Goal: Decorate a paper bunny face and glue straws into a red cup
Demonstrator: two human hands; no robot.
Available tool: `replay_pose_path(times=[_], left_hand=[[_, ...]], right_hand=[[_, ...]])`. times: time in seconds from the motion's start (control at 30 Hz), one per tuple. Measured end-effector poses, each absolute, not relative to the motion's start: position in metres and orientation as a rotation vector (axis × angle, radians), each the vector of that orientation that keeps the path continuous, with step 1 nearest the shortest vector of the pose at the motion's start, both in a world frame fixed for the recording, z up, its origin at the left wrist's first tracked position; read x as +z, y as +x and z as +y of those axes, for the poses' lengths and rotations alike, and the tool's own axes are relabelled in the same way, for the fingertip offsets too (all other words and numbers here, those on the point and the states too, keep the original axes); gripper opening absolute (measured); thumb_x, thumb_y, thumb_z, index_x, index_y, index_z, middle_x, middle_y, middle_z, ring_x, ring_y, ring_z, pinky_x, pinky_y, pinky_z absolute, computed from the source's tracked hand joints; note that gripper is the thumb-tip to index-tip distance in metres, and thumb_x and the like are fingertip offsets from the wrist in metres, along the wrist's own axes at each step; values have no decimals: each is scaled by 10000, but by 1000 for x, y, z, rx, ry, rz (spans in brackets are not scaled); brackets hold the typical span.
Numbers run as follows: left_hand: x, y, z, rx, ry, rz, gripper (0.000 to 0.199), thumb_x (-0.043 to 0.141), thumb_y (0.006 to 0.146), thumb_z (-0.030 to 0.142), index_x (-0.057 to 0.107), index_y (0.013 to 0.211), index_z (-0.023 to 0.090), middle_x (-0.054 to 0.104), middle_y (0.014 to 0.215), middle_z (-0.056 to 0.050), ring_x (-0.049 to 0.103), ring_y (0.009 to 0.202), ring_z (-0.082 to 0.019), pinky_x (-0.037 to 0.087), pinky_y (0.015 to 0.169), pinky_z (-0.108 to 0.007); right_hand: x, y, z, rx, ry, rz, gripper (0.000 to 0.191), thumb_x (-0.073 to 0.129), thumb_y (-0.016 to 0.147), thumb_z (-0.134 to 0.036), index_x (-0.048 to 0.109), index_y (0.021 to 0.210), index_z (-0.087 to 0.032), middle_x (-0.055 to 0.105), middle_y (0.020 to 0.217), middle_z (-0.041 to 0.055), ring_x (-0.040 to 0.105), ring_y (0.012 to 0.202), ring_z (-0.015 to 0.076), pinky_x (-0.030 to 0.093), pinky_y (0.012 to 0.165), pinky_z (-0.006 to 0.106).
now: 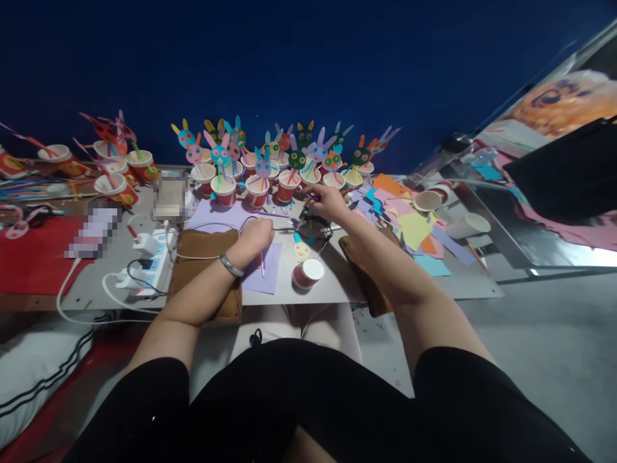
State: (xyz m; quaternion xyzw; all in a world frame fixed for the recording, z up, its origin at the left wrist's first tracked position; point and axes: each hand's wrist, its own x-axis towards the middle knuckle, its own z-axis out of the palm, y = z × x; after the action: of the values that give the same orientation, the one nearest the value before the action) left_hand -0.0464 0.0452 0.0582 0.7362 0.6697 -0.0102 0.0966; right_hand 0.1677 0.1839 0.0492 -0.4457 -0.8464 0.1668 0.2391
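My left hand is closed over the purple paper, and what its curled fingers hold, if anything, is hidden. A thin white stick lies just below it. My right hand reaches further forward, its fingers closed on a dark, slim item too small to name, beside a dark tangle of cable. Between the hands a pale yellow paper rabbit face with blue ears lies on the table. Right below it stands a red cup with its white round end up.
Several red cups with paper rabbits line the back. Paper scraps and a tipped cup lie right. A power strip, brown pads, a phone and red paper are left. A person's striped white clothing shows lower left.
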Motion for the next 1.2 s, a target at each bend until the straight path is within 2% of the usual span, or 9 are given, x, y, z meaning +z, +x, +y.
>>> replay_pose_path(times=[0.23, 0.47, 0.57, 0.7, 0.83, 1.07, 1.13, 1.2], left_hand=[[40, -62, 60, 42, 2102, 2032, 340, 457, 937, 233, 735, 1109, 138, 745, 1128, -184, 690, 1114, -324, 516, 877, -382], [34, -48, 59, 215, 2160, 1827, 331, 542, 911, 334, 735, 1131, 180, 765, 1063, -115, 694, 1056, -281, 512, 889, -364], [34, -31, 57, 148, 2218, 1664, 334, 570, 890, 325, 732, 1148, 187, 760, 1056, -95, 685, 1060, -269, 510, 896, -352], [40, -20, 69, 143, 2267, 1635, 325, 580, 851, 233, 738, 1125, 162, 742, 1110, -120, 673, 1081, -266, 499, 912, -343], [42, -28, 91, 301, 2183, 1741, 294, 591, 838, 206, 758, 1072, 146, 759, 1013, -113, 681, 985, -239, 494, 886, -330], [22, -44, 105, 519, 2085, 1685, 188, 629, 819, 220, 768, 878, 108, 735, 828, -82, 651, 782, -176, 482, 783, -300], [26, -43, 102, 500, 2045, 1530, 239, 666, 811, 266, 767, 945, 97, 726, 817, -79, 647, 764, -171, 488, 777, -302], [37, -40, 96, 399, 1969, 1189, 431, 769, 740, 343, 746, 1106, 116, 741, 902, -81, 670, 838, -187, 508, 803, -301]], right_hand=[[38, 183, 133, 696, -1171, -1951, 237, 634, 777, -360, 713, 882, -163, 698, 780, 36, 578, 669, 146, 475, 663, 283], [5, 176, 118, 875, -1103, -1832, 169, 631, 742, -342, 659, 751, -176, 657, 746, 32, 557, 679, 142, 479, 691, 317], [-2, 175, 122, 879, -1154, -1798, 127, 596, 746, -302, 645, 748, -184, 646, 749, 22, 553, 697, 142, 483, 720, 324], [-10, 178, 128, 823, -1208, -1734, 102, 530, 746, -263, 613, 750, -205, 617, 748, 11, 527, 703, 143, 463, 717, 320], [-19, 184, 130, 778, -1210, -1671, 133, 539, 764, -326, 610, 772, -214, 602, 735, 10, 502, 674, 144, 445, 685, 321], [-16, 188, 123, 615, -1195, -1670, 199, 581, 836, -420, 633, 823, -228, 621, 742, 10, 542, 675, 153, 460, 673, 311], [-13, 188, 121, 599, -1186, -1647, 195, 583, 845, -414, 635, 835, -226, 616, 741, 6, 549, 668, 147, 465, 669, 305], [-10, 189, 119, 589, -1196, -1623, 183, 581, 855, -397, 636, 844, -223, 616, 741, 7, 562, 679, 147, 471, 677, 300]])
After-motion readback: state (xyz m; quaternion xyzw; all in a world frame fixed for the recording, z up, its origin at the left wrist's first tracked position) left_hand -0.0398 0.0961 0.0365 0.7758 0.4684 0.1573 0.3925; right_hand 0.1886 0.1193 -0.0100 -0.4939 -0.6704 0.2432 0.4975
